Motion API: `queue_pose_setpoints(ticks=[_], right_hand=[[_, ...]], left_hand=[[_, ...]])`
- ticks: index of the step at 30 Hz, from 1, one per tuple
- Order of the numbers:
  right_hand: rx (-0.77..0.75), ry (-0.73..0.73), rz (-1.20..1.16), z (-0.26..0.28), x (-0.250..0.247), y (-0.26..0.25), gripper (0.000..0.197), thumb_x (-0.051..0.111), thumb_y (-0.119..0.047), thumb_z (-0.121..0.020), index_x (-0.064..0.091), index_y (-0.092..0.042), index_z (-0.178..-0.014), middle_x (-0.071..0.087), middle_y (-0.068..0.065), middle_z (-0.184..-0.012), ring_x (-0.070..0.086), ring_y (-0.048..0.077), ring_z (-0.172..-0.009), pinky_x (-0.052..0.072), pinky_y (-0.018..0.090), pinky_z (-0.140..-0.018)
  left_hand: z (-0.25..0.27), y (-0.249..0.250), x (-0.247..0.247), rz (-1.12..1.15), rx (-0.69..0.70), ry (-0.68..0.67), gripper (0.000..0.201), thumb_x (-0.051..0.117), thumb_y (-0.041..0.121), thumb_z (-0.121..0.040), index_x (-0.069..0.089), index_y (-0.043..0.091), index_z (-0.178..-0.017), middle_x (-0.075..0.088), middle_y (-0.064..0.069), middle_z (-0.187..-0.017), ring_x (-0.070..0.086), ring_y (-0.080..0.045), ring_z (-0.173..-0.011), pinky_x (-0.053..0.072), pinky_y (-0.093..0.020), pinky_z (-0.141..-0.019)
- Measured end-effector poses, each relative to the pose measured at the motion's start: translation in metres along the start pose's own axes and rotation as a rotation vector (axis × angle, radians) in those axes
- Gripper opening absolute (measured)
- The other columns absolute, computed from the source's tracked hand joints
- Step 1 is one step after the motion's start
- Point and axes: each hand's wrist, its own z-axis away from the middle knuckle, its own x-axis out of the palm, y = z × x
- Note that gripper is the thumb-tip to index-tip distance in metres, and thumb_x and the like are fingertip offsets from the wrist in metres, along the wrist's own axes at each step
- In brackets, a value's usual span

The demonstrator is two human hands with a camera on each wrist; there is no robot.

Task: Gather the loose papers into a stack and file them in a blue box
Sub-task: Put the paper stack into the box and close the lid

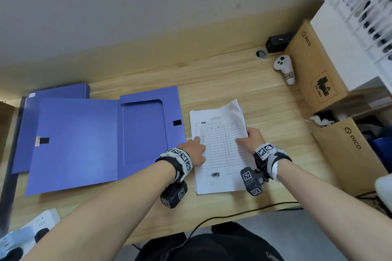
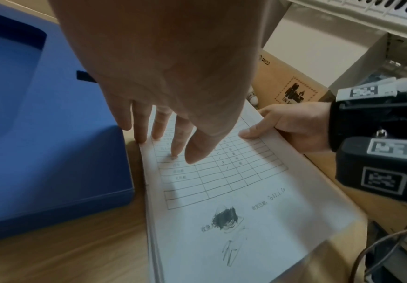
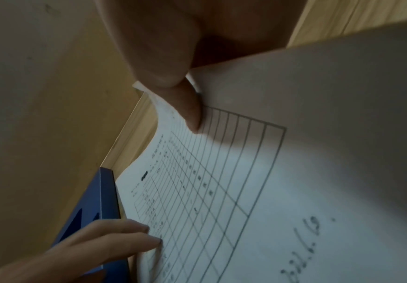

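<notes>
A stack of papers point(image 1: 219, 148) lies on the wooden desk point(image 1: 233, 74), just in front of the person and a little toward three o'clock, its top sheet a printed table form. The left hand point(image 1: 194, 151) rests on the stack's nine o'clock edge; seen from the left wrist its fingers point(image 2: 139, 126) are straight and slightly spread, the tips pressing down on the sheet and on its edge. The right hand point(image 1: 251, 137) takes the three o'clock edge: the thumb point(image 3: 188, 107) lies on top of the form while the other fingers go under the sheets, so the edge is pinched and the far corner at one o'clock curls upward.

Just beside the stack at nine o'clock lies the blue box point(image 1: 101, 140), opened flat, its tray side nearest the papers and its lid spread farther out toward nine o'clock. A second blue file point(image 1: 61, 91) sits partly beneath it at ten o'clock.

At one o'clock, well apart from the papers, a white controller point(image 1: 284, 69) lies by a cardboard box point(image 1: 314, 65). A black cable point(image 1: 233, 215) runs along the near edge at five o'clock.
</notes>
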Motion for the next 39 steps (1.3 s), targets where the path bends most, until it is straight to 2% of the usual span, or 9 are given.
queue_pose_setpoints(ticks=[4,8,13,17,20,24,29,35,39], right_hand=[[-0.028,0.063,-0.016,0.007,-0.012,-0.02,0.013,0.069,0.0,-0.08,0.068,-0.003,-0.092,0.068,0.011,-0.086,0.063,0.028,-0.079,0.056,0.04,-0.076],[-0.062,0.059,-0.1,0.014,-0.027,-0.056,0.012,0.069,-0.002,-0.085,0.064,-0.009,-0.094,0.063,0.0,-0.078,0.059,0.014,-0.069,0.044,0.022,-0.058],[-0.085,-0.015,-0.224,0.011,-0.023,-0.096,0.017,0.072,-0.004,-0.08,0.069,-0.015,-0.093,0.073,0.007,-0.096,0.069,0.027,-0.089,0.055,0.04,-0.083],[-0.098,-0.088,-0.289,-0.02,0.007,-0.106,0.039,0.081,-0.016,-0.061,0.072,-0.016,-0.1,0.077,0.005,-0.101,0.073,0.03,-0.095,0.055,0.052,-0.09],[-0.11,-0.118,-0.327,-0.017,0.037,-0.122,0.035,0.079,-0.013,-0.063,0.071,-0.017,-0.098,0.077,0.006,-0.1,0.074,0.031,-0.094,0.056,0.052,-0.089],[-0.173,-0.092,-0.214,0.02,0.077,-0.16,0.026,0.069,-0.002,-0.082,0.067,-0.006,-0.108,0.071,0.006,-0.102,0.068,0.027,-0.093,0.054,0.038,-0.085],[-0.214,-0.135,-0.179,0.021,0.132,-0.166,0.033,0.068,-0.002,-0.083,0.067,-0.004,-0.116,0.071,0.008,-0.108,0.068,0.027,-0.097,0.055,0.041,-0.091],[-0.151,-0.144,-0.16,0.0,0.193,-0.156,0.029,0.06,-0.003,-0.089,0.063,0.0,-0.117,0.07,0.012,-0.096,0.065,0.025,-0.081,0.056,0.035,-0.073],[-0.282,0.015,0.21,-0.014,0.205,-0.145,0.042,0.06,-0.009,-0.09,0.055,-0.004,-0.131,0.058,0.014,-0.132,0.055,0.03,-0.121,0.042,0.04,-0.105]], left_hand=[[0.017,-0.01,-0.006,0.216,-0.003,0.115,0.042,0.044,0.026,-0.091,0.047,0.013,-0.131,0.051,-0.009,-0.13,0.053,-0.03,-0.116,0.047,-0.043,-0.091],[0.034,-0.033,-0.018,0.503,-0.102,0.268,0.043,0.044,0.035,-0.094,0.045,0.02,-0.134,0.059,-0.004,-0.124,0.058,-0.029,-0.111,0.049,-0.043,-0.096],[0.05,-0.057,-0.038,0.954,-0.228,0.368,0.072,0.046,0.05,-0.098,0.024,0.01,-0.153,0.046,-0.007,-0.147,0.051,-0.028,-0.128,0.042,-0.034,-0.096],[0.06,-0.078,-0.049,1.393,-0.25,0.4,0.063,0.056,0.049,-0.094,0.048,0.002,-0.135,0.054,-0.006,-0.136,0.051,-0.026,-0.124,0.039,-0.036,-0.099],[0.066,-0.102,-0.037,1.615,-0.247,0.368,0.076,0.079,0.05,-0.073,0.057,0.006,-0.132,0.063,-0.01,-0.132,0.061,-0.029,-0.118,0.046,-0.044,-0.105],[0.083,-0.127,-0.024,1.661,-0.216,0.474,0.033,0.066,0.012,-0.091,0.063,0.001,-0.123,0.068,-0.016,-0.122,0.067,-0.033,-0.109,0.052,-0.048,-0.099],[0.098,-0.169,0.001,1.565,-0.276,0.636,0.011,0.065,0.01,-0.09,0.071,0.006,-0.099,0.073,-0.018,-0.109,0.069,-0.035,-0.104,0.056,-0.051,-0.091],[0.12,-0.234,0.027,1.552,-0.381,0.711,0.008,0.068,0.01,-0.083,0.075,0.008,-0.086,0.076,-0.017,-0.099,0.071,-0.036,-0.097,0.057,-0.053,-0.086],[0.135,-0.283,0.034,1.492,-0.436,0.758,0.011,0.068,0.012,-0.081,0.075,0.006,-0.087,0.076,-0.017,-0.097,0.072,-0.035,-0.095,0.059,-0.051,-0.084]])
